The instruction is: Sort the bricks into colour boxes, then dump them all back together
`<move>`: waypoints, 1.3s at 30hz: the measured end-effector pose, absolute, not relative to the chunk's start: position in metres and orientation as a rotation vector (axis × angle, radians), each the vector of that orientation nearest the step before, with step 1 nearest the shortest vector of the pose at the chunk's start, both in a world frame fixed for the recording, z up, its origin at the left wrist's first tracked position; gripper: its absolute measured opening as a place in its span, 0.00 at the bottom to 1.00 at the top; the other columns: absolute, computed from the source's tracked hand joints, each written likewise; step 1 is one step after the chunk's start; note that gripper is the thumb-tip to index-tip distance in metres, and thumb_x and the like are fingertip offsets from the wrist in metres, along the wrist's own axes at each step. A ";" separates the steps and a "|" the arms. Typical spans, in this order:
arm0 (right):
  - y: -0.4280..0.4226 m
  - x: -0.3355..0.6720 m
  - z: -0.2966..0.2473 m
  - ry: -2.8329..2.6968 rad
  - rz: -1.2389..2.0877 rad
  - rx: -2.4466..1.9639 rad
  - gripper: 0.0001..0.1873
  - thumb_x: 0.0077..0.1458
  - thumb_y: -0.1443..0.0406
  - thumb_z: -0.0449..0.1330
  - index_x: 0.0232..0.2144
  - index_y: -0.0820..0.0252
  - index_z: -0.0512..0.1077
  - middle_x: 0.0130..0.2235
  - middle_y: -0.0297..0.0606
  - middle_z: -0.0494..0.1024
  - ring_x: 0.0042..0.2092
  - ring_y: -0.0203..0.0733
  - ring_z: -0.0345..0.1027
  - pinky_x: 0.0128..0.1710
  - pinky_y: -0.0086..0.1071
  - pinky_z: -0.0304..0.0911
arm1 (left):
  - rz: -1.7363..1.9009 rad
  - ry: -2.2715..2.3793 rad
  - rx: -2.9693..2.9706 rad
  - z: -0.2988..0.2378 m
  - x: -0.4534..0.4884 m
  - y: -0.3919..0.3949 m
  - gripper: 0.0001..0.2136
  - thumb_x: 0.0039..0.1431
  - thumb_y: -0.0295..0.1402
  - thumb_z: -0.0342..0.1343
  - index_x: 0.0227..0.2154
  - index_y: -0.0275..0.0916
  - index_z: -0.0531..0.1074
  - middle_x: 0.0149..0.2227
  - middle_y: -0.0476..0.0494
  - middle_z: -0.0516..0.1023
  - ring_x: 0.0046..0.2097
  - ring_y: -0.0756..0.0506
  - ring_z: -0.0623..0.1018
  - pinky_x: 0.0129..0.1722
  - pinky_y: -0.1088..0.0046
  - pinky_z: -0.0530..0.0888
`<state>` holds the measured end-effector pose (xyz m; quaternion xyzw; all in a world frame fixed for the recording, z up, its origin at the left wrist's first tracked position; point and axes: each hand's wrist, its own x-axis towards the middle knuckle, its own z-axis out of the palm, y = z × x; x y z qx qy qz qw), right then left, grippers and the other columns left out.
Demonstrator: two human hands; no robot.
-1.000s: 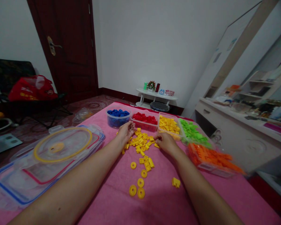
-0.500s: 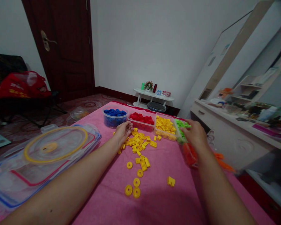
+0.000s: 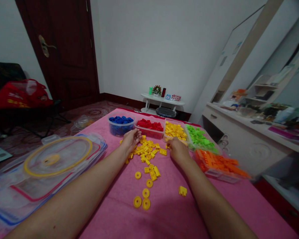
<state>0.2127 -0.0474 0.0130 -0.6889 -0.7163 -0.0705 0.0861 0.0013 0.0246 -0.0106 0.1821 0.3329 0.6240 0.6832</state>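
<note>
My left hand (image 3: 131, 138) rests at the left edge of a pile of yellow building blocks (image 3: 147, 147), its fingers loosely curled and nothing seen in them. My right hand (image 3: 178, 150) reaches down on the pile's right side, in front of the box of yellow blocks (image 3: 174, 130). Its fingers are closed at a small yellow building block (image 3: 167, 146), mostly hidden by the hand. Nearer to me lie several yellow rings (image 3: 137, 201) and a few yellow bricks (image 3: 153, 175). A single yellow piece (image 3: 182, 191) lies apart, left of my right forearm.
Along the pink cloth (image 3: 164, 219) stand tubs of blue blocks (image 3: 121, 121), red blocks (image 3: 149, 125), green blocks (image 3: 199, 136) and orange blocks (image 3: 219, 162). Stacked clear lids (image 3: 52, 169) lie at the left. A low white stand (image 3: 161, 99) is by the wall.
My right hand has moved left and down from over the green and orange tubs to the yellow blocks by the pile. My left hand has stayed in place.
</note>
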 end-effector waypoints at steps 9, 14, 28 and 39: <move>-0.051 0.202 0.020 -2.232 0.089 -1.926 0.12 0.45 0.62 0.64 0.36 0.56 0.74 0.38 0.38 0.77 0.39 0.41 0.68 0.34 0.30 0.54 | 1.401 0.756 0.416 -0.010 0.002 0.023 0.07 0.58 0.22 0.51 0.24 0.31 0.70 0.21 0.45 0.73 0.21 0.54 0.73 0.23 0.81 0.73; -0.047 0.207 0.018 -2.142 0.057 -1.979 0.07 0.48 0.63 0.60 0.32 0.59 0.73 0.35 0.39 0.77 0.35 0.40 0.67 0.29 0.29 0.51 | 1.400 0.757 0.422 -0.011 0.002 0.024 0.07 0.57 0.22 0.51 0.24 0.32 0.69 0.21 0.46 0.73 0.21 0.54 0.73 0.24 0.82 0.73; -0.038 0.225 0.023 -2.170 0.154 -1.971 0.09 0.50 0.66 0.57 0.31 0.62 0.76 0.32 0.40 0.79 0.34 0.39 0.69 0.30 0.28 0.53 | 1.399 0.739 0.430 -0.014 0.001 0.027 0.07 0.58 0.22 0.50 0.25 0.31 0.69 0.21 0.45 0.73 0.21 0.54 0.72 0.24 0.81 0.72; -0.013 0.228 0.057 -1.817 -0.381 -1.815 0.23 0.50 0.64 0.59 0.49 0.66 0.71 0.47 0.49 0.74 0.46 0.48 0.68 0.45 0.36 0.60 | 1.411 0.722 0.431 -0.019 0.002 0.031 0.06 0.56 0.22 0.52 0.25 0.31 0.69 0.21 0.45 0.74 0.21 0.54 0.72 0.24 0.80 0.72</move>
